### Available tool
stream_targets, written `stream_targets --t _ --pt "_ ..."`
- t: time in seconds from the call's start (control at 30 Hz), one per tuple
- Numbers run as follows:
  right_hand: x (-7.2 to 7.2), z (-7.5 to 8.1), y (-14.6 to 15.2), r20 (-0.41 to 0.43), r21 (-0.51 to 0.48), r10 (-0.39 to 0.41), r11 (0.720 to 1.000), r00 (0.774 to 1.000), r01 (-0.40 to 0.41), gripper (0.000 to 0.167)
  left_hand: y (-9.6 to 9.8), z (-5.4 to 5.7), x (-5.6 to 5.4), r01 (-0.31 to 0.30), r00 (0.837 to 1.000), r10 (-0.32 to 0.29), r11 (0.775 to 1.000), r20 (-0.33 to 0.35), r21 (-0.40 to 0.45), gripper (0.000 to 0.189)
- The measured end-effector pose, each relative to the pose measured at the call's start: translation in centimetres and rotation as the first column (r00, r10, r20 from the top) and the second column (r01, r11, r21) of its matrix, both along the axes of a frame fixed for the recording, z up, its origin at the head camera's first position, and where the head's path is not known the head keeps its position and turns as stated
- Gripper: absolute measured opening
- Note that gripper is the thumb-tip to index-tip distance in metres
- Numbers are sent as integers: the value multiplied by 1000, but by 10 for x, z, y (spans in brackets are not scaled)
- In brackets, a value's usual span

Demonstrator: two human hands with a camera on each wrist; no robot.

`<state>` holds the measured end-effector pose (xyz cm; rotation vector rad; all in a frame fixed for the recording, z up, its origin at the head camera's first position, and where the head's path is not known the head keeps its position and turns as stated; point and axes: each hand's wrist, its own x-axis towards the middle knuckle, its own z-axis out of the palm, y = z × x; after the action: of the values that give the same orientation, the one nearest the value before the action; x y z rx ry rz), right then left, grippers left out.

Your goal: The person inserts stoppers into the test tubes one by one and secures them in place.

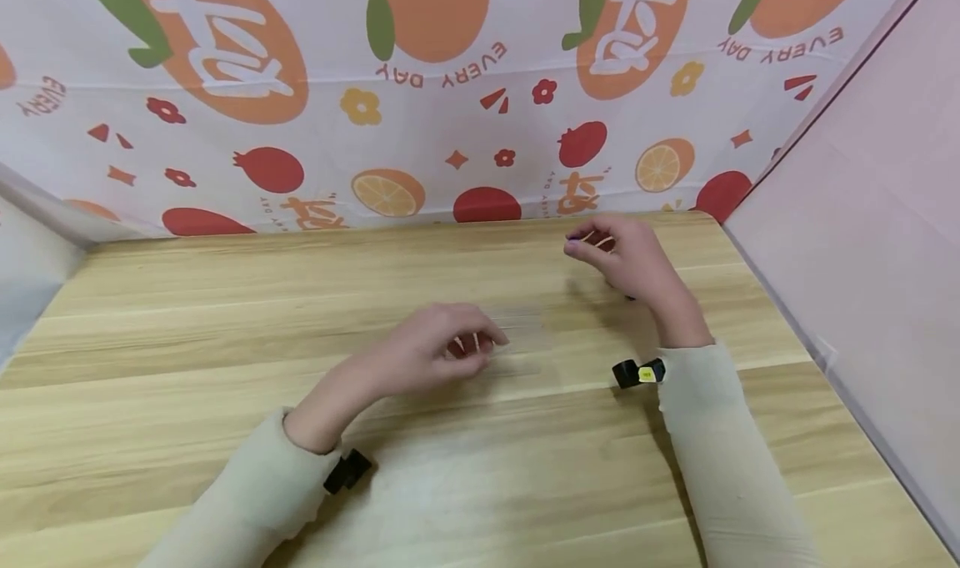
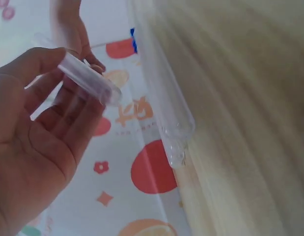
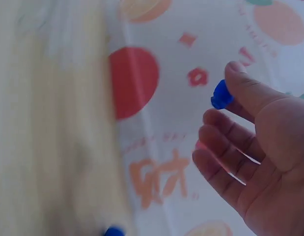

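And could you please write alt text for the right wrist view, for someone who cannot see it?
A right hand pinches a small blue cap. Behind it is a white cloth printed with fruit and flowers; a blurred wooden table fills the left side, and another small blue object is cut off at the bottom edge.

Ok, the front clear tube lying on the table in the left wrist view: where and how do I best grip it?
Probably pinch the clear tube midway along, from above, across its long sides. It lies lengthwise on the table, slim and rounded, and another tube close beside it would likely crowd a sideways approach.
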<state>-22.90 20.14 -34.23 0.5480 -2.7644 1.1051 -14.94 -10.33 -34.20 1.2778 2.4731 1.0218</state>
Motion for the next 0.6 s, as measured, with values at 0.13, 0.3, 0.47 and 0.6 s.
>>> stream_targets --t 0.13,0.3,0.47,0.6 --pt "6 12 -15 -12 -221 15 975 1000 -17 26 -6 2 -8 -53 980 20 986 199 161 19" --pt "25 24 -31 35 -593 138 800 990 -90 27 -8 5 -12 -140 867 -40 937 497 320 20" --pt "36 33 -47 74 -788 238 609 968 -90 23 -9 9 -9 -246 724 -103 886 682 394 30" --pt "42 34 -55 105 -824 249 564 963 -56 19 -9 8 -5 -267 701 -104 879 705 395 33"
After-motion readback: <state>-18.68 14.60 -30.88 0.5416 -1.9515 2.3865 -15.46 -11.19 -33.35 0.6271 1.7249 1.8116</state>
